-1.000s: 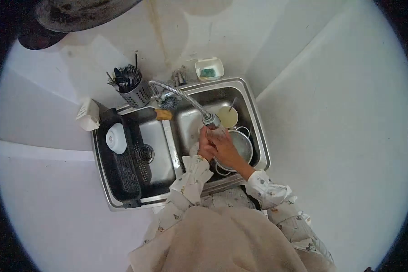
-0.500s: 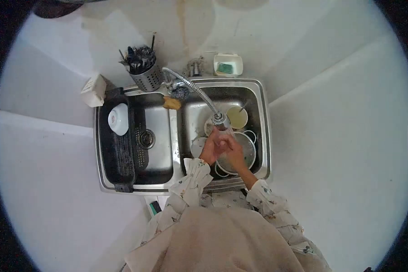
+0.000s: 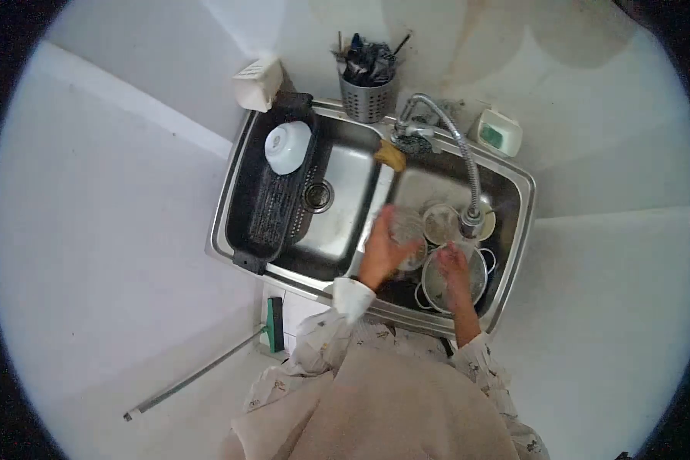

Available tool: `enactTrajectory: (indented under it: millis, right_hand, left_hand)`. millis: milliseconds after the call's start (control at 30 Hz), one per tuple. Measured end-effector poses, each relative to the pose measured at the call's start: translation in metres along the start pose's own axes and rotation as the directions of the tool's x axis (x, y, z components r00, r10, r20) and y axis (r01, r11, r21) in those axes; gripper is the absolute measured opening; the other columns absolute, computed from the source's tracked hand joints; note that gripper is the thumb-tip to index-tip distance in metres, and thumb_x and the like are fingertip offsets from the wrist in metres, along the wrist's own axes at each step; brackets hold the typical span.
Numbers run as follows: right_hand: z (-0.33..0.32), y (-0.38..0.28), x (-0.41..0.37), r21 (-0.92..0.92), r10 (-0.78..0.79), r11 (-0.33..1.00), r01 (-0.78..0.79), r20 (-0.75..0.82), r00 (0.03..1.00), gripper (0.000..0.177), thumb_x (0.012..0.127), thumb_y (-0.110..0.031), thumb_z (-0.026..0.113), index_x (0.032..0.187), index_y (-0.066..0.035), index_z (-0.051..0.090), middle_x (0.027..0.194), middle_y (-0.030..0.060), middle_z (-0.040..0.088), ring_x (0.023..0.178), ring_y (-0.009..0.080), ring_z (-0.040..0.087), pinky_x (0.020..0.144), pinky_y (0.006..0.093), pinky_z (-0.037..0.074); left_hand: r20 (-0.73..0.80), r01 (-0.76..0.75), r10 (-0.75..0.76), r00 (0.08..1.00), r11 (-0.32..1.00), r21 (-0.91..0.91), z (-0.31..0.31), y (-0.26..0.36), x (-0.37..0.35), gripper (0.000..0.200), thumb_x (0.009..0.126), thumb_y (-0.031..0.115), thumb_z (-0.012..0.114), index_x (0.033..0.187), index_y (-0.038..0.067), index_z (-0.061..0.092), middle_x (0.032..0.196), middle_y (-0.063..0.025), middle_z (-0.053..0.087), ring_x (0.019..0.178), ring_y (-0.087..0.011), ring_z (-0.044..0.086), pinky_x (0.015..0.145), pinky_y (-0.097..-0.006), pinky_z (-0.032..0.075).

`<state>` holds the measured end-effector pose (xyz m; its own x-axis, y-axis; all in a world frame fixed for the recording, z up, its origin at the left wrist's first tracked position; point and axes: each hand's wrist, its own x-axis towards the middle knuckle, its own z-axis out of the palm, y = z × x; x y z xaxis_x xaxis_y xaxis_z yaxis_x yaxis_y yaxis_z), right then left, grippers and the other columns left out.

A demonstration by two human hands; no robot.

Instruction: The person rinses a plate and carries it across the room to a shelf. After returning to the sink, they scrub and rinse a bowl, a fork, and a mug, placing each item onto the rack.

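The left hand (image 3: pixel 386 249) is raised over the right basin beside the divider, thumb spread away from the fingers. A translucent round dish (image 3: pixel 408 228) lies directly at its fingers and thumb; motion blur prevents telling whether the hand grips it. The right hand (image 3: pixel 454 270) is positioned over a round pot with two white loop handles (image 3: pixel 435 286), fingers pointing toward the far edge. It is blurred; whether it pinches anything cannot be told.

A second translucent round dish (image 3: pixel 438 221) sits between the hands, toward the far edge. A pale yellow round container (image 3: pixel 487 223) stands beyond the pot, near the right edge, partly covered by the metal spray head (image 3: pixel 471 220). The flexible metal spout (image 3: pixel 465 147) arches from the far rim over the right basin and obstructs access from above. A dark mesh scrubber (image 3: pixel 413 143) lies at the spout base; a yellow cloth-like piece (image 3: pixel 390 156) rests on the divider's far end.

In the left basin, the steel floor and round drain (image 3: pixel 317 197) show between the divider and a long black tray (image 3: pixel 264 218) along the left edge. A white round bowl (image 3: pixel 287 148) occupies the tray's far end.

A perforated metal utensil holder (image 3: pixel 366 101) stands at the far edge. A white box holding a green sponge (image 3: pixel 491 136) is located near the far right corner of the steel sink (image 3: pixel 523 178).
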<state>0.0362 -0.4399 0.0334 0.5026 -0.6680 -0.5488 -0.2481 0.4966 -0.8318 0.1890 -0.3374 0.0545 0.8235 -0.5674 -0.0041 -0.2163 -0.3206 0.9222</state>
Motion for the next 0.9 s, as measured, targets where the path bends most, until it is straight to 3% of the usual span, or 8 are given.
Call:
enactTrajectory:
  millis: [167,267,333,400,467,600,733,900]
  right_hand:
    - [-0.039,0.008,0.011,-0.169,0.057,0.985,-0.032,0.143,0.988,0.036,0.085,-0.032,0.057,0.11,-0.007,0.054,0.102,0.0038,0.06,0.093,0.0154,0.055,0.081,0.0292,0.039]
    - [-0.074,0.039,0.034,0.095,-0.023,0.995,0.009,0.149,0.989,0.027,0.086,-0.029,0.057,0.102,-0.008,0.057,0.093,0.0025,0.06,0.084,0.0147,0.056,0.075,0.0274,0.042]
    - [-0.092,0.034,0.048,-0.423,-0.238,0.876,0.231,0.036,0.97,0.018,0.085,-0.025,0.058,0.09,-0.008,0.058,0.084,0.0008,0.059,0.076,0.0136,0.056,0.067,0.0259,0.044]
    - [-0.086,-0.002,0.05,-0.383,-0.222,0.901,0.201,-0.011,0.975,0.016,0.086,-0.022,0.057,0.084,-0.006,0.055,0.075,0.0031,0.055,0.07,0.012,0.054,0.063,0.0282,0.044]
    - [-0.078,-0.029,0.06,-0.776,-0.318,0.605,0.177,-0.032,0.948,0.024,0.082,-0.022,0.059,0.094,-0.002,0.06,0.078,0.0139,0.062,0.069,0.0241,0.06,0.065,0.0335,0.046]
    - [-0.084,-0.033,0.1,-0.83,-0.452,0.502,0.243,-0.013,0.892,0.021,0.082,-0.018,0.056,0.095,-0.003,0.06,0.082,0.016,0.061,0.075,0.0282,0.061,0.068,0.0366,0.047]
    - [-0.103,-0.035,0.146,-0.951,-0.587,0.007,0.31,0.248,0.77,0.018,0.075,-0.007,0.053,0.091,-0.003,0.06,0.087,0.0183,0.061,0.079,0.034,0.06,0.066,0.041,0.048]
    - [-0.106,-0.026,0.175,-0.804,-0.231,-0.528,0.273,0.445,0.866,0.025,0.074,-0.014,0.054,0.094,-0.002,0.06,0.094,0.0149,0.06,0.094,0.0308,0.054,0.081,0.0396,0.044]
  left_hand:
    - [-0.453,0.207,-0.237,0.859,0.971,-0.116,-0.126,-0.053,0.04,0.071,0.063,0.028,0.076,0.117,0.002,0.038,0.111,-0.0206,0.05,0.099,-0.0301,0.053,0.087,-0.0366,0.041]
    - [-0.58,0.388,-0.286,0.763,0.92,0.057,-0.184,-0.048,0.053,0.073,0.065,0.039,0.073,0.117,0.001,0.039,0.112,-0.0248,0.05,0.101,-0.0366,0.051,0.088,-0.0419,0.04]
    - [-0.56,0.399,-0.261,0.786,0.907,0.137,-0.207,-0.118,0.071,0.074,0.065,0.041,0.073,0.116,-0.002,0.041,0.113,-0.0263,0.048,0.103,-0.0393,0.049,0.088,-0.0424,0.039]
    - [-0.555,0.435,-0.171,0.814,0.813,0.388,-0.209,-0.139,0.078,0.074,0.066,0.042,0.072,0.115,-0.004,0.041,0.112,-0.0263,0.046,0.104,-0.0396,0.047,0.087,-0.0422,0.039]
    - [-0.531,0.46,-0.192,0.825,0.774,0.435,-0.201,-0.143,0.083,0.075,0.065,0.042,0.072,0.115,-0.005,0.041,0.113,-0.0266,0.045,0.104,-0.0409,0.046,0.087,-0.0433,0.04]
    - [-0.449,0.349,-0.099,0.888,0.781,0.518,-0.203,-0.192,0.1,0.075,0.063,0.045,0.073,0.112,-0.006,0.046,0.107,-0.0277,0.051,0.101,-0.0428,0.048,0.087,-0.046,0.04]
    - [-0.419,0.397,-0.155,0.895,0.704,0.589,-0.204,-0.201,0.107,0.08,0.062,0.047,0.073,0.114,-0.007,0.045,0.111,-0.0271,0.051,0.102,-0.0416,0.048,0.091,-0.0451,0.036]
    - [-0.418,0.328,-0.099,0.903,0.786,0.524,-0.198,-0.197,0.103,0.089,0.066,0.044,0.073,0.128,-0.005,0.032,0.129,-0.0281,0.036,0.12,-0.041,0.035,0.1,-0.0441,0.029]
